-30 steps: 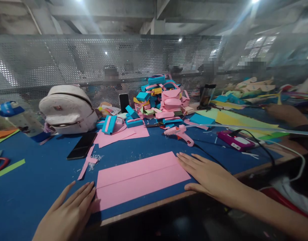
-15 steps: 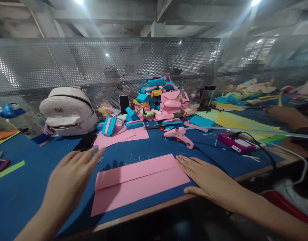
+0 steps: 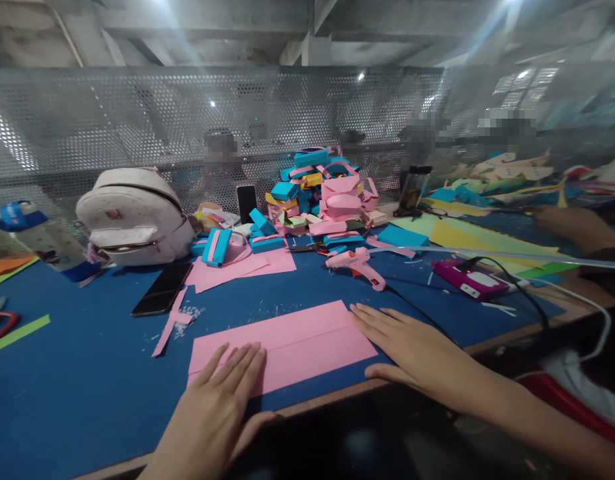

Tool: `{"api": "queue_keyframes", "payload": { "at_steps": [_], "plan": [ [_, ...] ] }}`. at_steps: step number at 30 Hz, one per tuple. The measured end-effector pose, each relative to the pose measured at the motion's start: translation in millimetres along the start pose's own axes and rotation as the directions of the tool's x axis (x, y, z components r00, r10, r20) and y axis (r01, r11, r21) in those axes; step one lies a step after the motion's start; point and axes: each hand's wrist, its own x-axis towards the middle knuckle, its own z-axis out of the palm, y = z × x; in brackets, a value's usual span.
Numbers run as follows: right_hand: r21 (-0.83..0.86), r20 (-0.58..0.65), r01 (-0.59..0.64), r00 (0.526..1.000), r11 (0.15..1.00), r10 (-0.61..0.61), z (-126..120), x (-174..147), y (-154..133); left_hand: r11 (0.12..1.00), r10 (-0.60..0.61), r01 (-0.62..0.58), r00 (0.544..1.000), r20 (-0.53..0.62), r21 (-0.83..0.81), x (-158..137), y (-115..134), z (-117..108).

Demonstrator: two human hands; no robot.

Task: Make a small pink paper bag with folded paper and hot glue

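Note:
A folded sheet of pink paper [image 3: 302, 343] lies flat near the table's front edge, with a long flap line running across it. My left hand [image 3: 225, 390] rests on its left part, palm down and fingers stretched out. At the sheet's right end, my right hand [image 3: 412, 347] lies flat with its fingertips at the paper's edge. Neither hand grips anything. Just beyond the paper sits a pink glue gun [image 3: 357, 265] on its side. Pink paper strips [image 3: 175, 320] lie beside white scraps to the left.
A pile of pink and blue paper pieces [image 3: 320, 200] rises at the back. Left of it are a white backpack [image 3: 132, 220], a black phone [image 3: 162, 290], a bottle [image 3: 47, 243] and scissors [image 3: 0, 320]. A purple power strip [image 3: 470, 280] with cables lies right; another person's hand [image 3: 562, 223] is beyond.
My left hand has come down and to the right, from above the table onto the paper's left part. The phone and pink strips are now uncovered. My right hand has hardly moved.

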Motion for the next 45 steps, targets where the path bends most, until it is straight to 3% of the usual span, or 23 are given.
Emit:
{"api": "queue_keyframes", "payload": {
  "at_steps": [4,10,13,16,18,21,25,31,34,37,42,45],
  "plan": [
    [-0.045,0.000,0.011,1.000,0.999,-0.012,-1,0,0,0.996,-0.067,0.070,0.997,-0.045,0.055,-29,-15,-9],
    [-0.086,-0.050,0.058,0.997,0.995,-0.063,-6,0,0,0.985,-0.093,0.088,0.995,0.030,0.147,-57,-35,-10],
    [-0.142,-0.034,0.040,0.998,0.989,-0.045,-15,8,-3,0.977,-0.068,0.054,0.996,0.062,0.208,-52,-46,-14],
    [-0.180,-0.105,-0.032,0.994,0.983,0.013,-31,21,-16,0.959,-0.040,0.036,0.999,0.010,0.280,-27,-50,-18],
    [-0.158,-0.187,-0.007,0.982,0.987,-0.023,-42,29,-30,0.981,0.024,-0.030,0.999,0.037,0.190,-4,-46,-17],
    [-0.028,-0.203,0.208,0.957,0.978,-0.209,-50,34,-54,0.993,-0.025,0.047,0.981,0.193,-0.106,28,-33,-9],
    [0.037,-0.193,0.396,0.904,0.917,-0.382,-41,33,-71,0.982,-0.064,0.102,0.971,0.230,-0.158,52,-28,3],
    [-0.017,-0.237,0.420,0.880,0.907,-0.412,-27,33,-67,0.914,-0.154,0.248,0.945,0.289,-0.321,77,-69,-1],
    [-0.079,-0.289,0.439,0.849,0.895,-0.442,-27,36,-69,0.855,-0.130,0.266,0.941,0.312,-0.445,91,-87,-12],
    [-0.140,-0.383,0.441,0.801,0.887,-0.459,-27,39,-71,0.805,-0.084,0.259,0.940,0.330,-0.534,101,-95,-24],
    [-0.237,-0.569,0.430,0.665,0.871,-0.484,-28,40,-70,0.773,-0.058,0.261,0.937,0.346,-0.578,102,-101,-35],
    [-0.226,-0.588,0.435,0.652,0.871,-0.478,-29,38,-68,0.789,-0.068,0.247,0.945,0.320,-0.563,97,-102,-29]
  ]
}}
